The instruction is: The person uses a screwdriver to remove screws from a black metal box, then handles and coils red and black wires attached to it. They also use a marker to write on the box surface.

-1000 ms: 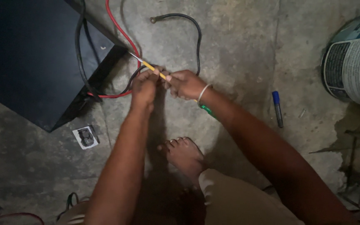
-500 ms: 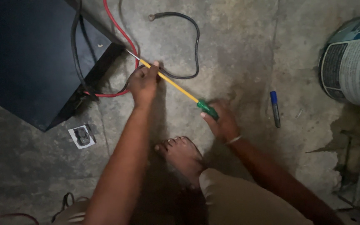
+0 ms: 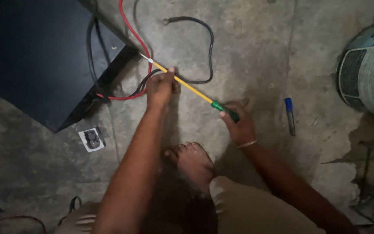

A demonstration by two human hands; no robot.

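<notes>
Floor (image 3: 256,52): rough, matt concrete, stained. Screwdriver (image 3: 191,86): glossy yellow sleeve, green plastic handle, bare metal tip. Box (image 3: 35,56), upper left: smooth, dark, matt. Cables (image 3: 208,47): rubbery sheath. Marker (image 3: 290,116): blue plastic.

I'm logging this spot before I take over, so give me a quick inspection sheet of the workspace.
Surface: bare, stained concrete floor.
Job's things: yellow screwdriver with green handle.
Clutter: blue pen; small card; paint bucket.
Hands: left hand pinches the shaft; right hand grips the handle.
Cables: red cable and black cable by the box.
Surroundings: dark box; bare foot.
</notes>
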